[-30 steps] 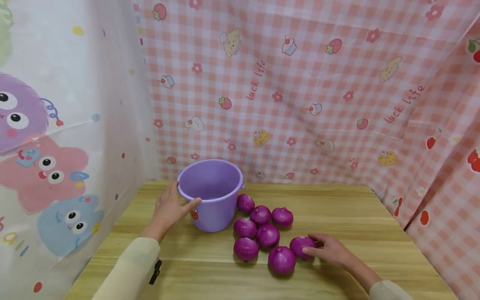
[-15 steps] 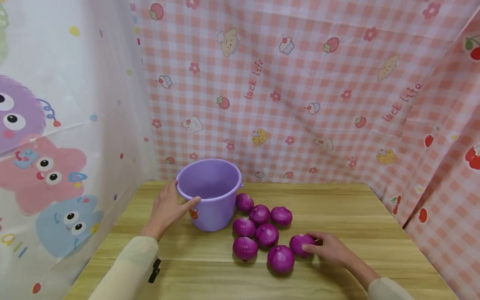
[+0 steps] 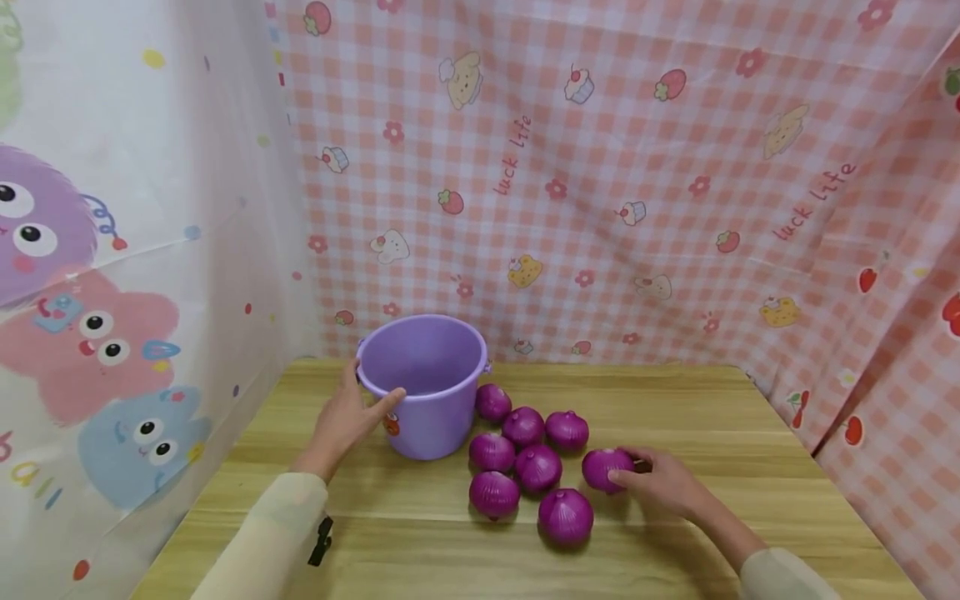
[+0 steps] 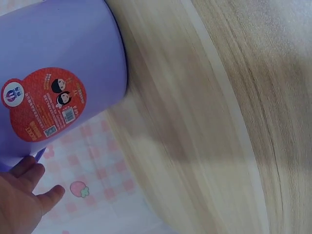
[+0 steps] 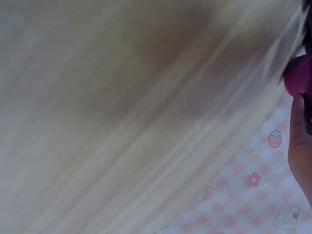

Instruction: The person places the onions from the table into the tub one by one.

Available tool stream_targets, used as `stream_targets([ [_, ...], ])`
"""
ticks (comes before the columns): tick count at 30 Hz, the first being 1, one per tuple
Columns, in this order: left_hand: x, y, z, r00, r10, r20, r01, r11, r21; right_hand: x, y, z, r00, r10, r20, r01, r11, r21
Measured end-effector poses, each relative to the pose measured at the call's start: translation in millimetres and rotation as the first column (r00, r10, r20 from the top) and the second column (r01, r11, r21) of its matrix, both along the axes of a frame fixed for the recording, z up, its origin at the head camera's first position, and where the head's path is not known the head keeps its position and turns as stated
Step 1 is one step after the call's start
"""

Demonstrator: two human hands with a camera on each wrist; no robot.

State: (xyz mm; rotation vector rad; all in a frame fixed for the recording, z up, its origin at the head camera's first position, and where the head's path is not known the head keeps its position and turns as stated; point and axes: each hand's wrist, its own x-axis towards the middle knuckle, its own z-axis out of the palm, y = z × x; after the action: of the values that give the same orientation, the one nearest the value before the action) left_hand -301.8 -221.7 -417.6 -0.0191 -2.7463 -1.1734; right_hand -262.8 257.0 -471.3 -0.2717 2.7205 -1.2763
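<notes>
A purple bucket (image 3: 435, 425) stands upright at the back left of the table, with a red sticker (image 4: 48, 105) on its side. My left hand (image 3: 348, 421) holds it by the rim, thumb on the front edge and fingers round the left side. My right hand (image 3: 663, 483) pinches a purple onion (image 3: 606, 470) between thumb and fingers, seemingly just off the table. Several more purple onions (image 3: 537, 468) lie grouped right of the bucket, the nearest onion (image 3: 566, 517) close to the front. Only part of the right hand and held onion shows in the right wrist view.
The wooden table (image 3: 675, 408) carries the bucket and onions. Behind it hangs a pink checked cloth (image 3: 555, 233), and a white cartoon-printed cloth (image 3: 225, 250) hangs along the left side.
My right hand has raised its onion a little and moved it away from the nearest onion. The left hand stays on the bucket, which has not moved on the table.
</notes>
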Motion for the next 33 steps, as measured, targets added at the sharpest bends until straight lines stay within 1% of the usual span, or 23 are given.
stream_targets([
  [5,-0.4,0.3,-1.2,1.000,-0.010,0.013,0.010,1.000,0.028,-5.9,-6,8.1,0.998,-0.002,-0.059,-0.001,0.999,-0.050],
  [8,-1.2,1.3,-1.9,1.000,-0.022,0.004,0.021,0.998,0.053,-10.3,-12,13.3,0.994,-0.014,-0.104,0.007,0.998,-0.068],
  [9,-1.3,1.6,-2.2,1.000,-0.023,-0.001,0.023,0.998,0.061,-11.3,-15,15.3,0.994,-0.019,-0.108,0.011,0.997,-0.070],
  [13,-1.6,1.7,-3.6,1.000,-0.026,-0.013,0.027,0.997,0.070,-15.4,-28,22.8,0.993,-0.020,-0.115,0.008,0.994,-0.105],
  [16,-1.5,1.3,-4.0,1.000,-0.027,-0.015,0.028,0.997,0.071,-17.6,-40,27.7,0.993,-0.018,-0.118,-0.001,0.988,-0.156],
  [20,-1.9,0.6,-3.9,1.000,-0.027,-0.016,0.028,0.997,0.071,-20.7,-53,32.2,0.993,-0.034,-0.112,0.011,0.979,-0.205],
  [25,-2.0,0.2,-3.8,1.000,-0.025,-0.014,0.025,0.997,0.066,-24.7,-67,38.1,0.993,-0.062,-0.095,0.038,0.970,-0.241],
  [31,-1.8,0.6,-4.2,1.000,-0.025,-0.015,0.026,0.997,0.072,-31.4,-79,45.6,0.992,-0.077,-0.102,0.045,0.959,-0.279],
  [33,-1.3,0.6,-4.3,1.000,-0.027,-0.013,0.028,0.997,0.074,-34.4,-83,47.9,0.991,-0.086,-0.103,0.054,0.960,-0.276],
])
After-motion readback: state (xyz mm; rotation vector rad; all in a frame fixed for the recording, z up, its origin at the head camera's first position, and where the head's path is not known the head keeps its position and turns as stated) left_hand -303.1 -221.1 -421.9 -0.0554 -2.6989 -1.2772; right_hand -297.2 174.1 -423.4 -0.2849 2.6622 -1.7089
